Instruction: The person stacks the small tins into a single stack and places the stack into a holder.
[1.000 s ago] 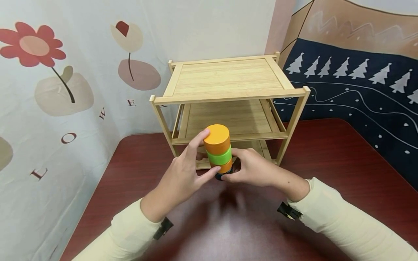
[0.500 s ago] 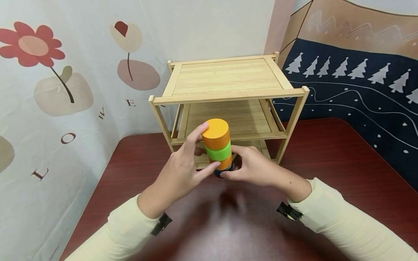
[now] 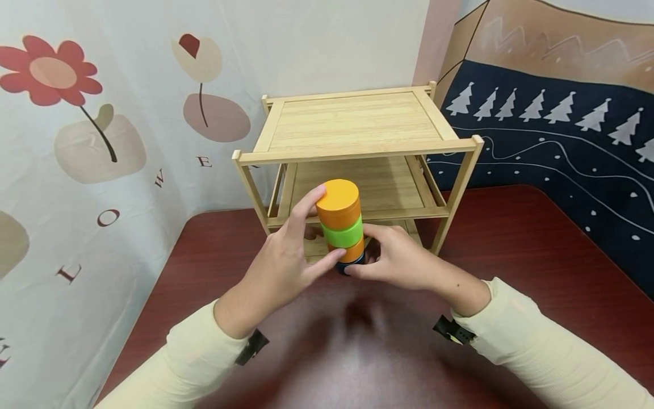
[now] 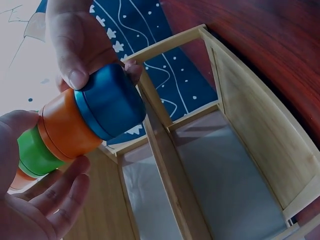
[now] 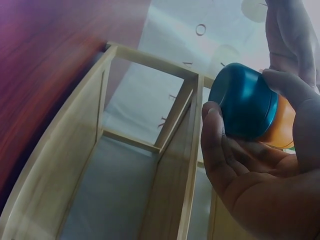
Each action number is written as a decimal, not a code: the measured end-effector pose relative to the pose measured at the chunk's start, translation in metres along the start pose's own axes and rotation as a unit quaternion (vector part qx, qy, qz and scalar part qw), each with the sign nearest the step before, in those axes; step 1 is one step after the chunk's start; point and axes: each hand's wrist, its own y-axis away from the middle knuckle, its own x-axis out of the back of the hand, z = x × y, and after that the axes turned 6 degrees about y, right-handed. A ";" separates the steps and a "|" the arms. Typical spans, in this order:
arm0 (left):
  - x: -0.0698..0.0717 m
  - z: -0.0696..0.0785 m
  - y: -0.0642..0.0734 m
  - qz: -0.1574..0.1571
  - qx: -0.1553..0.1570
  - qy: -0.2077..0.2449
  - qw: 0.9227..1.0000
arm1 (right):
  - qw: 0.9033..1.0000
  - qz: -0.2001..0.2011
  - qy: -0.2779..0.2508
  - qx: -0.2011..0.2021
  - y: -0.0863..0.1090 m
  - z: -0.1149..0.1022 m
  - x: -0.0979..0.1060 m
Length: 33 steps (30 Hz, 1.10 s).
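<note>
A coloured cylinder (image 3: 343, 233) of stacked round sections is held up above the table, tilted slightly. Its wide orange top (image 3: 338, 196) sits over a green band, a narrower orange band and a blue base (image 4: 112, 101). My left hand (image 3: 278, 264) grips the upper part, with an index finger at the orange top and the thumb across the lower orange band. My right hand (image 3: 401, 258) pinches the blue base between thumb and fingers, also seen in the right wrist view around the metallic blue base (image 5: 245, 102). The far side of the cylinder is hidden in the head view.
A three-level wooden shelf (image 3: 357, 122) stands just behind the hands on the dark red table (image 3: 511, 244). A white cloth with flowers (image 3: 148, 57) hangs at the left. A navy cloth with white trees (image 3: 552, 130) hangs at the right.
The cylinder has moved slightly up in the head view, with both hands still gripping it. The right hand shifts up a little with it.
</note>
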 end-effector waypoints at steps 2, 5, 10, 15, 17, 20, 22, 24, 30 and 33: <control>0.001 0.000 -0.002 -0.002 -0.005 -0.001 1.000 | 1.000 0.000 -0.006 0.000 0.000 -0.001 0.001; 0.002 -0.001 -0.004 -0.008 -0.012 -0.005 1.000 | 1.000 0.000 -0.014 -0.001 -0.001 -0.001 0.003; 0.004 -0.001 -0.009 -0.016 -0.012 -0.006 1.000 | 1.000 0.005 -0.006 -0.002 -0.001 -0.002 0.006; 0.007 -0.001 -0.012 -0.021 -0.011 -0.007 1.000 | 1.000 0.005 0.005 -0.005 -0.002 -0.005 0.009; 0.008 -0.001 -0.012 -0.026 -0.010 -0.003 1.000 | 1.000 0.004 0.007 -0.008 -0.002 -0.006 0.010; 0.009 -0.001 -0.015 -0.033 -0.007 0.005 0.999 | 1.000 0.005 0.010 -0.009 -0.002 -0.008 0.012; 0.010 -0.001 -0.016 -0.036 -0.005 0.011 0.999 | 1.000 0.007 0.014 -0.010 -0.002 -0.009 0.013; 0.012 0.000 -0.018 -0.039 -0.003 0.018 0.999 | 1.000 0.007 0.016 -0.010 -0.002 -0.010 0.015; 0.016 0.002 -0.024 -0.045 0.000 0.030 0.999 | 0.999 0.005 0.027 -0.015 -0.003 -0.014 0.019; 0.018 0.003 -0.027 -0.046 -0.001 0.028 0.999 | 0.999 0.008 0.035 -0.020 -0.004 -0.016 0.023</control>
